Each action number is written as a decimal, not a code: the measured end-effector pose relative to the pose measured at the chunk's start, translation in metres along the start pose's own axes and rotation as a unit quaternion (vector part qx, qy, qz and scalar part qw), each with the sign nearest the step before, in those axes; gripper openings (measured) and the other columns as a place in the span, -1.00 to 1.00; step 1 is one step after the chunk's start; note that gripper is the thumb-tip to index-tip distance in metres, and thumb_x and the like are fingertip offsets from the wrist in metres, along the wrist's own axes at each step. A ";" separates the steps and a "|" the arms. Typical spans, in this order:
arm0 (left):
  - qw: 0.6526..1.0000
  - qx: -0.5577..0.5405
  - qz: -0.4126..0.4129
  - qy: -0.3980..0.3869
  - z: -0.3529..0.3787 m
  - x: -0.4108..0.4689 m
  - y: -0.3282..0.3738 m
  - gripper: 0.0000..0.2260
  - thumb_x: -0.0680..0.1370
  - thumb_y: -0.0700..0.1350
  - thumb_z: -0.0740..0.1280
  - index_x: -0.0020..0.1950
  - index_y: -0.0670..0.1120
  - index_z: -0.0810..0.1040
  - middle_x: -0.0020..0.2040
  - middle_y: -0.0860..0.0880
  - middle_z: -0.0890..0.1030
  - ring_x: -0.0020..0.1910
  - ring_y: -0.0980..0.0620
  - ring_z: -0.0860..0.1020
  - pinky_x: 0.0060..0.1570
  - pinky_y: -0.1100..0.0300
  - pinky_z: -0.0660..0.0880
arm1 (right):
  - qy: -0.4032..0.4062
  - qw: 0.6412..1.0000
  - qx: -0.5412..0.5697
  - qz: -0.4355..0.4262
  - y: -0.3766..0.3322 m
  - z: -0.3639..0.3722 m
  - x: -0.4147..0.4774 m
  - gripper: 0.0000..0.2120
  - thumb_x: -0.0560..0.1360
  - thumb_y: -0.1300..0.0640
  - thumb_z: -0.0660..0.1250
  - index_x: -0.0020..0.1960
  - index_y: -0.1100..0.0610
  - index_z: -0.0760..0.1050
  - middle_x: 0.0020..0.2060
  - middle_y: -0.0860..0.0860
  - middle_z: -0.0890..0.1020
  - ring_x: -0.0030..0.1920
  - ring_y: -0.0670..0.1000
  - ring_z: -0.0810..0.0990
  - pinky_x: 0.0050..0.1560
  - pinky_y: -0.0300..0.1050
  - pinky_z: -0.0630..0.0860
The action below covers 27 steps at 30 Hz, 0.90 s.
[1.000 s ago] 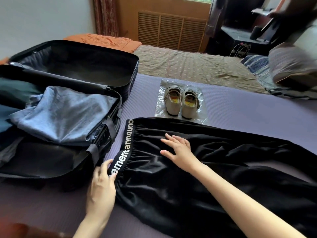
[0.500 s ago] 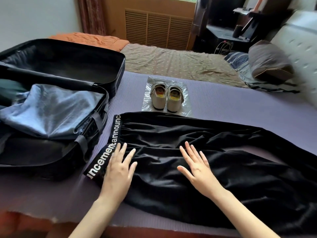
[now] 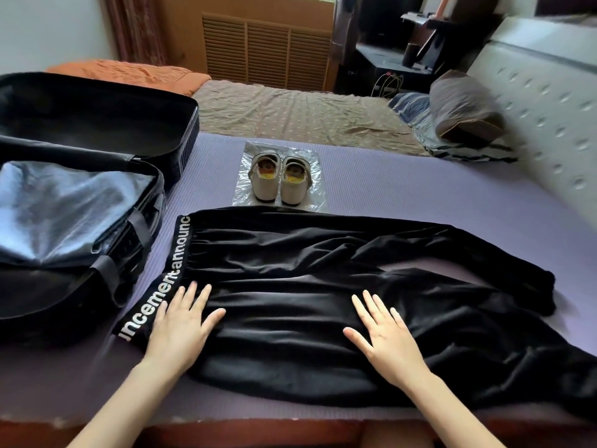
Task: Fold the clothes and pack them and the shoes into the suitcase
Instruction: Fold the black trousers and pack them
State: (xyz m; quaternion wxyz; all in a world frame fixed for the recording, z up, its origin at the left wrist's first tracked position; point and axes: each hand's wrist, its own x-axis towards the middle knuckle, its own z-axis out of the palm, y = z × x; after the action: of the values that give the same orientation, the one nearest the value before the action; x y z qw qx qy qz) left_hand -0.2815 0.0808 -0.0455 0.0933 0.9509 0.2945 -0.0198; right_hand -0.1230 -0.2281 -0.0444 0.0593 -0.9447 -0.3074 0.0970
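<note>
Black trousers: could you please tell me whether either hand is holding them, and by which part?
Nothing is held. The left hand lies flat on the black trousers at the lettered waistband; the right hand lies flat mid-garment.

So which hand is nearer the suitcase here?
Left. The left hand lies flat on the trousers at the waistband end, close to the suitcase. The right hand lies flat farther along the trousers, on the side away from it.
</note>
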 end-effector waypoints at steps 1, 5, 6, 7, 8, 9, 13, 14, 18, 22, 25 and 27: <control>1.000 -0.009 -0.009 0.000 -0.004 0.004 0.003 -0.43 0.59 0.22 0.01 0.55 0.04 0.01 0.56 -0.03 0.04 0.53 0.01 0.00 0.47 0.00 0.00 | 0.002 1.000 -0.005 -0.003 0.002 -0.001 -0.002 0.07 0.12 -0.54 -0.64 0.53 -0.12 -0.25 0.53 -0.12 -0.22 0.49 -0.15 -0.29 0.48 -0.14 -0.24; 0.999 -0.006 -0.025 0.030 -0.010 0.015 0.017 -0.47 0.61 0.17 0.08 0.54 0.00 0.11 0.53 -0.11 0.15 0.53 -0.06 0.05 0.43 -0.17 -0.07 | 0.006 1.000 0.014 -0.022 0.004 -0.002 -0.011 0.03 0.16 -0.54 -0.61 0.53 -0.12 -0.22 0.52 -0.12 -0.20 0.47 -0.18 -0.31 0.43 -0.21 -0.27; 0.999 -0.009 -0.008 0.053 -0.008 0.017 0.020 -0.49 0.60 0.13 0.15 0.50 -0.07 0.24 0.48 -0.19 0.26 0.50 -0.14 0.14 0.41 -0.23 -0.01 | 0.006 0.999 0.020 -0.027 0.004 -0.003 -0.013 0.02 0.18 -0.54 -0.59 0.54 -0.12 -0.20 0.52 -0.13 -0.20 0.47 -0.18 -0.30 0.43 -0.22 -0.27; 0.996 -0.030 0.014 0.087 -0.005 0.020 0.024 -0.52 0.58 0.08 0.24 0.42 -0.14 0.38 0.40 -0.27 0.37 0.45 -0.22 0.25 0.38 -0.28 0.10 | 0.007 0.999 0.027 -0.030 0.003 -0.004 -0.013 0.02 0.20 -0.54 -0.56 0.54 -0.11 -0.16 0.51 -0.14 -0.19 0.50 -0.16 -0.26 0.43 -0.23 -0.25; 0.992 -0.053 0.034 0.111 -0.003 0.024 0.027 -0.56 0.55 0.03 0.31 0.35 -0.19 0.46 0.33 -0.32 0.43 0.39 -0.27 0.33 0.34 -0.29 0.21 | 0.014 0.998 0.043 -0.031 0.002 -0.007 -0.012 0.01 0.23 -0.55 -0.52 0.55 -0.09 -0.08 0.51 -0.14 -0.15 0.52 -0.13 -0.18 0.44 -0.22 -0.20; 0.989 -0.067 0.048 0.124 -0.001 0.028 0.031 -0.58 0.53 -0.02 0.36 0.31 -0.21 0.50 0.31 -0.33 0.45 0.37 -0.29 0.36 0.32 -0.27 0.25 | 0.028 0.997 0.070 -0.032 0.001 -0.011 -0.008 0.00 0.28 -0.55 -0.44 0.55 -0.05 0.02 0.52 -0.12 -0.06 0.53 -0.09 -0.07 0.45 -0.22 -0.13; 0.988 -0.083 0.078 0.106 -0.004 0.044 0.047 -0.54 0.58 -0.01 0.26 0.46 -0.10 0.32 0.48 -0.18 0.26 0.51 -0.13 0.13 0.44 -0.09 0.04 | 0.138 0.980 0.134 -0.042 0.006 -0.027 0.027 -0.43 0.54 -0.21 0.10 0.41 0.10 0.39 0.44 0.04 0.34 0.44 0.02 0.30 0.43 -0.13 0.15; 0.989 -0.085 0.080 0.092 -0.005 0.050 0.048 -0.52 0.61 0.03 0.19 0.50 -0.07 0.23 0.52 -0.14 0.17 0.53 -0.09 0.04 0.46 -0.04 -0.04 | 0.163 0.976 0.138 -0.044 0.009 -0.030 0.040 -0.54 0.56 -0.06 0.20 0.39 0.13 0.42 0.41 0.06 0.39 0.41 0.04 0.35 0.42 -0.09 0.20; 0.992 -0.091 0.084 0.028 -0.008 0.072 0.053 -0.50 0.62 0.11 0.07 0.54 0.05 0.07 0.56 -0.06 0.00 0.54 -0.01 -0.11 0.46 -0.06 -0.12 | 0.177 0.970 0.164 -0.025 0.021 -0.042 0.089 -0.61 0.53 0.25 0.32 0.35 0.11 0.46 0.36 0.05 0.46 0.40 0.06 0.36 0.44 -0.02 0.23; 0.993 -0.062 0.084 -0.047 0.005 0.076 0.049 -0.49 0.60 0.21 0.01 0.53 0.17 0.00 0.57 -0.03 -0.11 0.53 -0.01 -0.18 0.43 -0.17 -0.16 | 0.142 0.973 0.182 -0.020 0.029 -0.043 0.113 -0.64 0.53 0.16 0.33 0.32 0.02 0.49 0.28 -0.02 0.54 0.40 0.01 0.37 0.45 -0.02 0.21; 0.994 -0.034 0.093 -0.039 0.015 0.074 0.042 -0.31 0.46 0.44 -0.13 0.53 0.18 -0.09 0.56 -0.03 -0.19 0.53 -0.02 -0.23 0.43 -0.17 -0.19 | 0.137 0.975 0.174 -0.033 0.031 -0.036 0.110 -0.71 0.55 0.05 0.32 0.25 0.03 0.55 0.31 -0.03 0.51 0.44 0.01 0.29 0.47 -0.01 0.15; 0.995 -0.019 0.098 -0.020 0.018 0.072 0.041 -0.19 0.31 0.47 -0.31 0.52 0.16 -0.18 0.55 -0.03 -0.23 0.51 0.02 -0.27 0.43 -0.15 -0.23 | 0.101 0.982 0.149 -0.057 0.034 -0.024 0.097 -0.57 0.56 -0.03 0.27 0.41 0.01 0.38 0.49 -0.05 0.21 0.53 -0.01 0.04 0.51 -0.06 -0.01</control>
State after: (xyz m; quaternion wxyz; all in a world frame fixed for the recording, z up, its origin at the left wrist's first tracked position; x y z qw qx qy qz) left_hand -0.1991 0.0842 -0.0634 0.1186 0.9727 0.1983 -0.0239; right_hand -0.0216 -0.1995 -0.0408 0.2352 -0.9112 -0.3356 0.0423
